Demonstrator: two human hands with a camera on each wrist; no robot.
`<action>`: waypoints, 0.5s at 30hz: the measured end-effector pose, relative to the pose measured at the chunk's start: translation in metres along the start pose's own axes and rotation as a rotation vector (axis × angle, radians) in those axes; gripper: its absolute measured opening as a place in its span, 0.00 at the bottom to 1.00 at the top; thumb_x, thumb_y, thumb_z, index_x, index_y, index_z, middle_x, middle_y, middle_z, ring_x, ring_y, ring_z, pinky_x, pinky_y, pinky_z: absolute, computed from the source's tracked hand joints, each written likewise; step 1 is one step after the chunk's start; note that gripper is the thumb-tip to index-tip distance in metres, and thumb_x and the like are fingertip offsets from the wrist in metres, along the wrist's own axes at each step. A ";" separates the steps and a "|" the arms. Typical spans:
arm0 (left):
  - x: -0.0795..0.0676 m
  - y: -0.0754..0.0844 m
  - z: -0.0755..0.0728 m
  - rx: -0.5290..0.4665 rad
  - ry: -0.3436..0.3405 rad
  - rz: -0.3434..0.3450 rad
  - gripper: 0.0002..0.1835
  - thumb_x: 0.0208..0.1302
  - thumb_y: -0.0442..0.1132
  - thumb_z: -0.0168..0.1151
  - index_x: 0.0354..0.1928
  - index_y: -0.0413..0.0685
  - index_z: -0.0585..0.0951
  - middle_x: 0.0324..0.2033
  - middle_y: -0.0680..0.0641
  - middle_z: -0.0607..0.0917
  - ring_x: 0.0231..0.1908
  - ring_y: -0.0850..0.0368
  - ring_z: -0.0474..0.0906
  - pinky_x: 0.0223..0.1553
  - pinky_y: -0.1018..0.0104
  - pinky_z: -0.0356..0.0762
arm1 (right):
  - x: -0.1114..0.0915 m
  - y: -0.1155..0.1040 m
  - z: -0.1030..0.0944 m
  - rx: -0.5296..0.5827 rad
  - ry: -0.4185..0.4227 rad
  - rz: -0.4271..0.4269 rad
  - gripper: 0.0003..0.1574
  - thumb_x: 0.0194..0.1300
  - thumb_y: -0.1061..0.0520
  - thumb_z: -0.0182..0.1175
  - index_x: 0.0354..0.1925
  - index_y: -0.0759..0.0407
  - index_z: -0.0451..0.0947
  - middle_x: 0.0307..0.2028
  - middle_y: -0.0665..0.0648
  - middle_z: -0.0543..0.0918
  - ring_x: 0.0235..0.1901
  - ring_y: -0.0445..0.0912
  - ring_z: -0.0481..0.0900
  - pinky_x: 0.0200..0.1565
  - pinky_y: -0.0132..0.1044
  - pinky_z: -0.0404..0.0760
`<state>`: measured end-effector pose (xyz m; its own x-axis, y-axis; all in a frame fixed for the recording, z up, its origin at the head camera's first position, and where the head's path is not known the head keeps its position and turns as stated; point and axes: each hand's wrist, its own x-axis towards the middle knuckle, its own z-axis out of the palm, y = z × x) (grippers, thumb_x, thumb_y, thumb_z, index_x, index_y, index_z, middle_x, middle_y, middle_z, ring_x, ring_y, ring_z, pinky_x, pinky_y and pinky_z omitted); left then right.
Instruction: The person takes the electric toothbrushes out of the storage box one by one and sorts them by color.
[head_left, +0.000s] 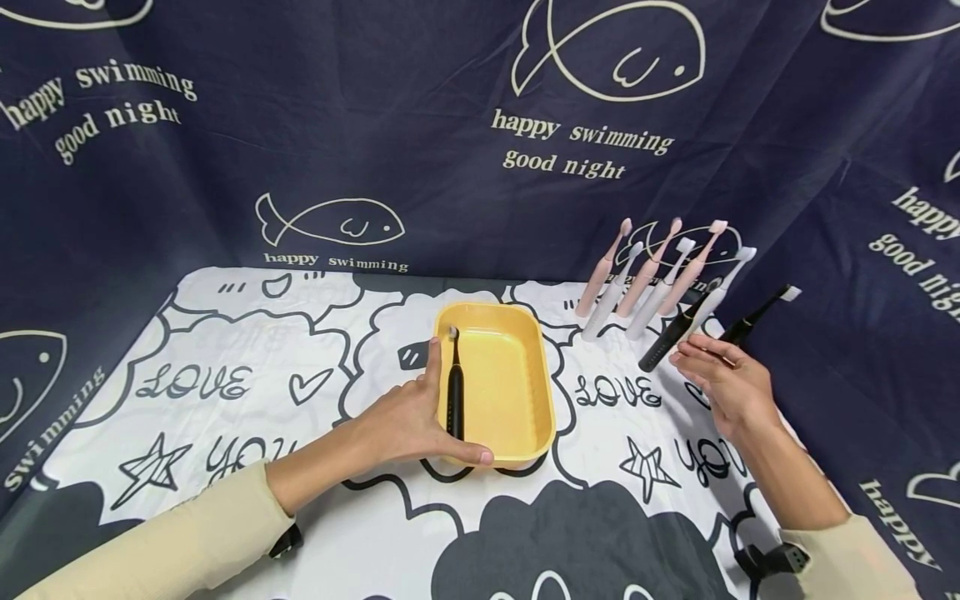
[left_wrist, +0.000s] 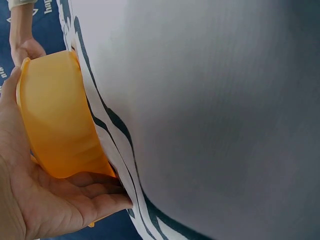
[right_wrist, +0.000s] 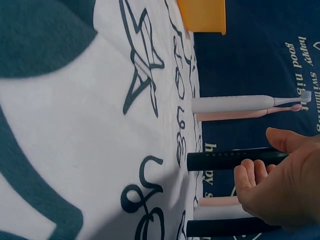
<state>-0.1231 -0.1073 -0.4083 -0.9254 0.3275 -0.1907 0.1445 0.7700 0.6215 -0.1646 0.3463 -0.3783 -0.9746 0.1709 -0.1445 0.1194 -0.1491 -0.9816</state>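
Note:
A yellow plastic container (head_left: 498, 392) stands on the cloth, with a black electric toothbrush (head_left: 455, 400) lying along its inner left side. My left hand (head_left: 405, 425) holds the container's near left corner, thumb over the near rim and forefinger along the left wall. In the left wrist view its other fingers lie low against the yellow wall (left_wrist: 60, 110). My right hand (head_left: 731, 387) is beside an upright black toothbrush (head_left: 667, 340), its thumb and fingers apart around the handle (right_wrist: 220, 161); contact is unclear. Another black toothbrush (head_left: 761, 314) stands partly hidden behind that hand.
Several pink toothbrushes (head_left: 596, 283) and white toothbrushes (head_left: 611, 300) stand upright at the back right. A white cloth (head_left: 285, 417) with black drawings covers the table. Dark blue fabric (head_left: 420, 125) hangs behind and at both sides.

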 end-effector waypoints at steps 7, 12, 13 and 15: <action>0.000 -0.001 0.000 0.006 0.005 0.002 1.00 0.37 0.85 0.84 0.89 0.55 0.19 0.78 0.29 0.76 0.68 0.44 0.83 0.70 0.43 0.82 | -0.006 0.003 0.004 -0.005 -0.080 0.035 0.18 0.80 0.70 0.65 0.56 0.48 0.83 0.43 0.42 0.97 0.43 0.35 0.95 0.51 0.27 0.90; 0.000 -0.001 0.000 0.010 0.004 0.002 0.99 0.37 0.86 0.83 0.89 0.57 0.17 0.78 0.28 0.77 0.68 0.44 0.83 0.70 0.43 0.82 | -0.009 0.004 0.012 -0.029 -0.123 0.035 0.19 0.81 0.68 0.64 0.62 0.52 0.78 0.44 0.41 0.96 0.45 0.35 0.95 0.53 0.28 0.90; 0.000 -0.001 0.000 0.011 0.005 0.000 1.00 0.37 0.86 0.83 0.89 0.56 0.18 0.77 0.28 0.77 0.67 0.44 0.83 0.69 0.43 0.82 | -0.009 0.004 0.014 -0.039 -0.126 0.036 0.19 0.81 0.68 0.65 0.63 0.53 0.77 0.44 0.41 0.96 0.45 0.35 0.95 0.53 0.28 0.90; 0.000 -0.001 0.000 0.009 0.005 0.001 1.00 0.37 0.85 0.84 0.89 0.55 0.19 0.78 0.28 0.77 0.68 0.44 0.83 0.70 0.43 0.82 | -0.010 0.004 0.018 -0.049 -0.134 0.037 0.19 0.81 0.68 0.65 0.63 0.53 0.77 0.44 0.41 0.96 0.45 0.35 0.95 0.53 0.28 0.90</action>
<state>-0.1233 -0.1080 -0.4090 -0.9269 0.3257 -0.1866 0.1485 0.7746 0.6148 -0.1574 0.3268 -0.3787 -0.9855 0.0344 -0.1662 0.1619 -0.1043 -0.9813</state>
